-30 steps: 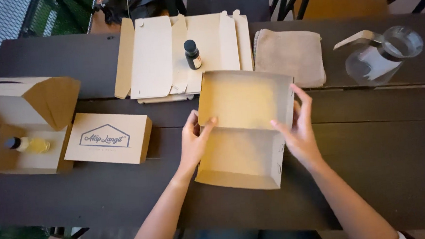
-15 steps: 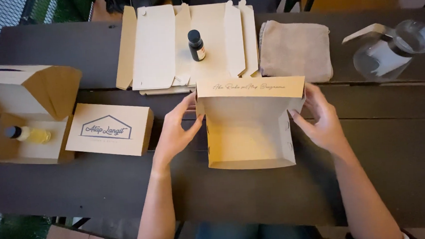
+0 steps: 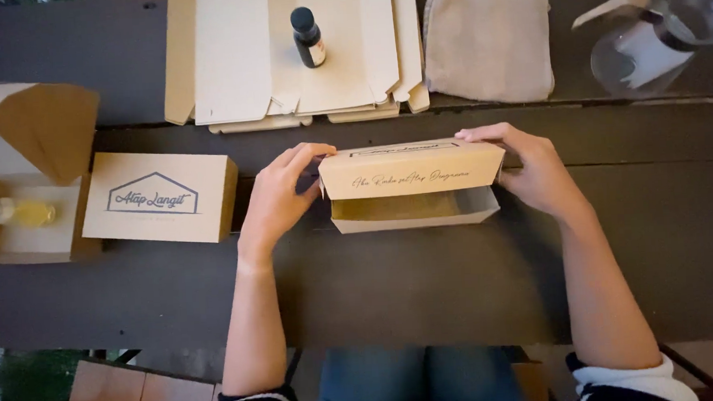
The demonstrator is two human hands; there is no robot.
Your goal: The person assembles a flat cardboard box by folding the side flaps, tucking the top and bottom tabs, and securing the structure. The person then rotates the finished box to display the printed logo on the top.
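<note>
Thing in hand: a tan cardboard box (image 3: 411, 185), half formed, resting on the dark counter (image 3: 667, 233) directly in front of you, between your two forearms.
Long axis: the box runs left to right, across your line of sight; its lid flap faces you and stands partly raised, leaving a slot open along the near edge.
Left hand (image 3: 279, 198): curled around the left end of the box, fingers over the top corner, thumb against the end wall. Holding, not spread.
Right hand (image 3: 534, 171): wrapped over the right end, fingers lying along the far top edge. Holding, likewise.
Nearer hand: neither; each of your hands touches its own end, so the box is pinned evenly between them.
Bearing: the box lies dead ahead, with its short ends pointing at your palms.
Left of the box: a closed printed box (image 3: 159, 196), near your left hand but apart from it; beyond it an open box (image 3: 21, 169).
Far side: a stack of flat blanks (image 3: 235, 60) with a small dark bottle (image 3: 308, 37) standing on it, a folded cloth (image 3: 488, 45) and a glass jug (image 3: 657, 38), all well apart from your hands.
</note>
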